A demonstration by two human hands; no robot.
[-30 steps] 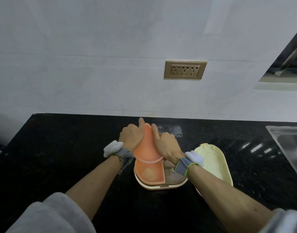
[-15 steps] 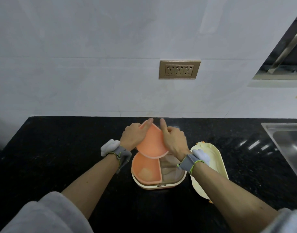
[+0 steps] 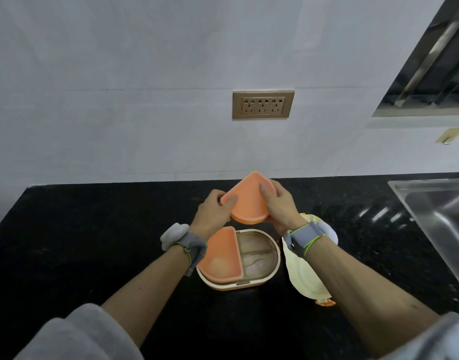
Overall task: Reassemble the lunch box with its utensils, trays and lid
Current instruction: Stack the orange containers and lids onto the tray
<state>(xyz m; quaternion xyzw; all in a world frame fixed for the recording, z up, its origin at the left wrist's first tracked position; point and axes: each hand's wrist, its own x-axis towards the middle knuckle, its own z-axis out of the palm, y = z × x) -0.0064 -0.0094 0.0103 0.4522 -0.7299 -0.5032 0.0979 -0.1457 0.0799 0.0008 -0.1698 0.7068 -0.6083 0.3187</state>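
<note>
A cream oval lunch box (image 3: pixel 274 266) stands on the black counter in front of me. One orange half-oval tray (image 3: pixel 221 255) sits in its left half. The right half is uncovered, and a pale utensil (image 3: pixel 254 261) shows dimly in it. Above the box's far end I hold a second orange tray (image 3: pixel 249 202) with its underside towards me. My left hand (image 3: pixel 215 211) grips its left corner, and my right hand (image 3: pixel 280 206) grips its right side. The pale yellow lid (image 3: pixel 305 276) lies on the counter right of the box, partly under my right forearm.
A steel sink (image 3: pixel 441 219) is sunk into the counter at the right edge. White wall runs close behind the counter, with a brass socket plate (image 3: pixel 263 104) on it. Bare black counter (image 3: pixel 93 242) spreads to the left.
The held orange tray has been lifted from just over the box, turned from upright to a flatter tilt and moved slightly right. My hands have spread apart along its edges.
</note>
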